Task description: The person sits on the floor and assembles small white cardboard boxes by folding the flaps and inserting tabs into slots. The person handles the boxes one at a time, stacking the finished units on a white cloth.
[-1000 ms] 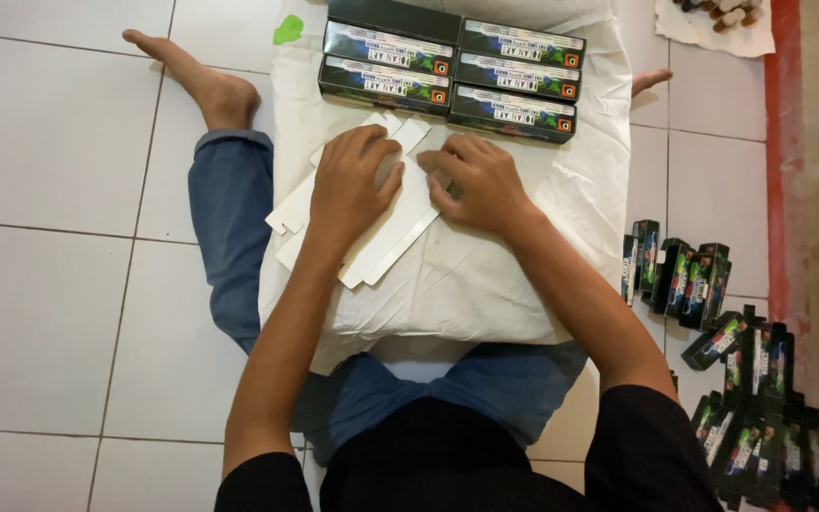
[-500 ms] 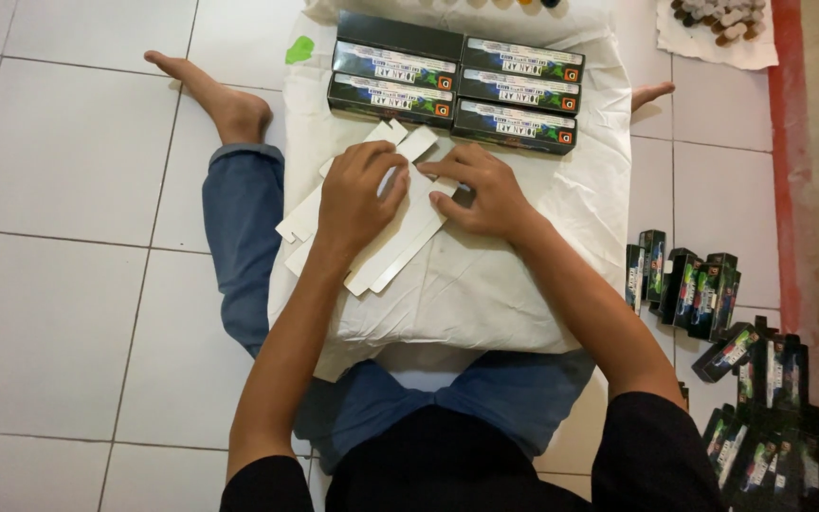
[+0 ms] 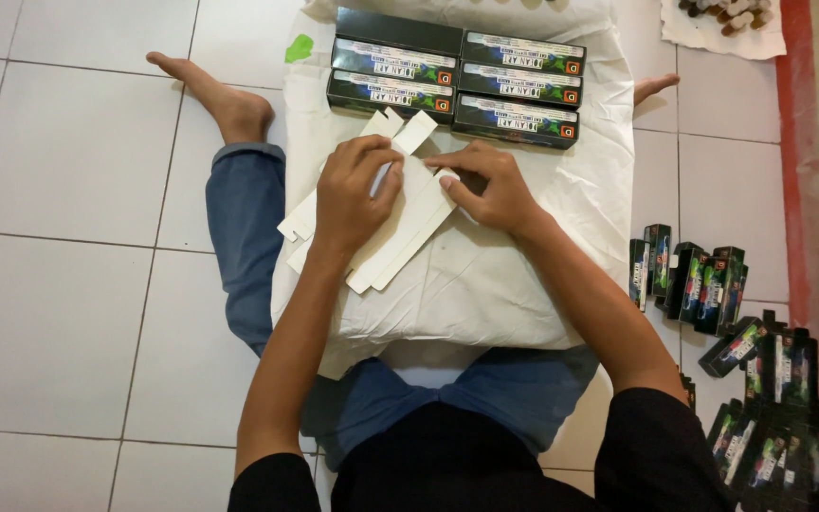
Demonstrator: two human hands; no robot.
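Observation:
I sit on a tiled floor with a white pillow (image 3: 514,284) across my lap. A flat, unfolded white carton blank (image 3: 400,242) lies slanted on the pillow. My left hand (image 3: 354,190) presses down on the blank's middle, fingers curled over its upper edge. My right hand (image 3: 487,185) pinches the blank's right flap beside it. Several long black boxes with green and white printing (image 3: 457,76) lie stacked in rows at the pillow's far end, just beyond my fingers.
Several small upright black boxes (image 3: 689,280) stand on the tiles to my right, with more piled (image 3: 779,417) nearer me. A white cloth holding small brown items (image 3: 722,19) lies at the top right. A green scrap (image 3: 299,47) sits by the pillow's far left corner. My bare feet (image 3: 210,90) rest on the floor.
Both hands stayed on the white blank and shifted slightly along it. The right hand's fingers have moved onto the blank's right flap. The black boxes have not moved.

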